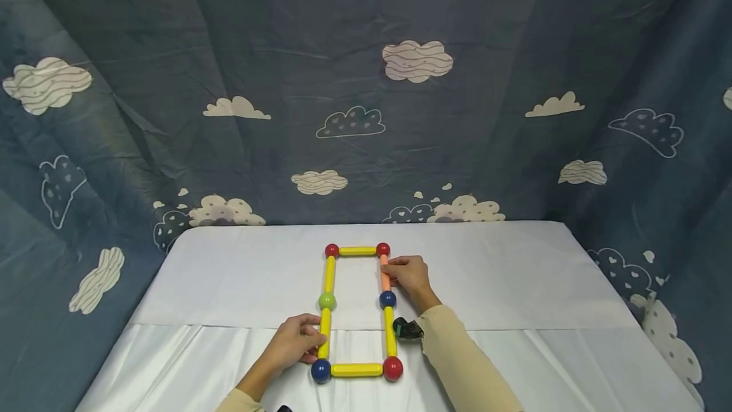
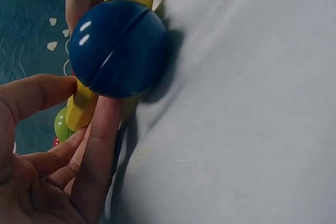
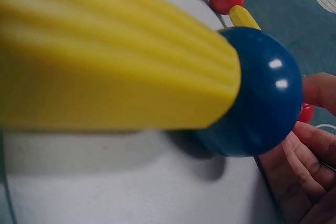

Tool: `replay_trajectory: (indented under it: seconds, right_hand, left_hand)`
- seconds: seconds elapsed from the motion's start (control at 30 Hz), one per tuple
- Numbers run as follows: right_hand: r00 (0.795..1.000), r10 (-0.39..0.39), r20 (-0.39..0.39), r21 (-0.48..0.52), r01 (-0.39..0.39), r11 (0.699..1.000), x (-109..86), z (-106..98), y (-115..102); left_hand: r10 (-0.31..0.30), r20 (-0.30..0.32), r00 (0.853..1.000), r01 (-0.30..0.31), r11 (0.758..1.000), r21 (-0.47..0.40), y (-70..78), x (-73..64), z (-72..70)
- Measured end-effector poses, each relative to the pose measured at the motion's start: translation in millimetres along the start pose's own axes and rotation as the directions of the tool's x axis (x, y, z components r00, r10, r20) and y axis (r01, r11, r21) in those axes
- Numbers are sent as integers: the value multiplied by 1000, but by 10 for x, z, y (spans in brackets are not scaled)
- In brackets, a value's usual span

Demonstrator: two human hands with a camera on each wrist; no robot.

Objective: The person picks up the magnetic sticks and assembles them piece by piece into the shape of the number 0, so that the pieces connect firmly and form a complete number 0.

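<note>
A rectangle of rods and balls lies flat on the white table (image 1: 515,285). My left hand (image 1: 305,337) pinches the lower left yellow rod (image 1: 325,329) between thumb and fingers, just above the blue corner ball (image 1: 321,370). The left wrist view shows that blue ball (image 2: 118,48) close up, with the yellow rod (image 2: 80,109) between my fingers (image 2: 102,140). My right hand (image 1: 400,272) holds the orange rod (image 1: 385,277) between the red corner ball (image 1: 383,249) and a blue ball (image 1: 387,299). In the right wrist view, my fingers (image 3: 310,150) curl behind this blue ball (image 3: 257,93).
Also in the frame are a green ball (image 1: 326,301), two more red balls (image 1: 332,250) (image 1: 393,368), and yellow rods at the top (image 1: 357,250) and bottom (image 1: 357,370). A blue cloud-print cloth (image 1: 366,113) hangs behind and beside the table.
</note>
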State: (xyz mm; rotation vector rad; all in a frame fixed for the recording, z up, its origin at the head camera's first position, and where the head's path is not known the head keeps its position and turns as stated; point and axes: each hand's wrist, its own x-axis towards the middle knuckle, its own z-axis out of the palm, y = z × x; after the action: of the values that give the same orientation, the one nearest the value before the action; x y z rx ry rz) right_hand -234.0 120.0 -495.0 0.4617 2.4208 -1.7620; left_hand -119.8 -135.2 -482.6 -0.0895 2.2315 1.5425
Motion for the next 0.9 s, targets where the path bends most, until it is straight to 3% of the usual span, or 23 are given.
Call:
replay_trajectory:
  seconds: [0.33, 0.67, 0.9]
  right_hand:
    - [999, 32, -20, -10, -32, 999, 3, -74, -27]
    - [1000, 16, 11, -14, -16, 1000, 15, -157, 18]
    - [996, -56, 66, -26, 58, 998, -9, -264, 65]
  left_hand:
    - [37, -27, 999, -37, 999, 4, 38, 24, 48]
    - [44, -44, 998, -43, 999, 18, 50, 19, 69]
    - [73, 9, 997, -73, 992, 105, 61, -25, -22]
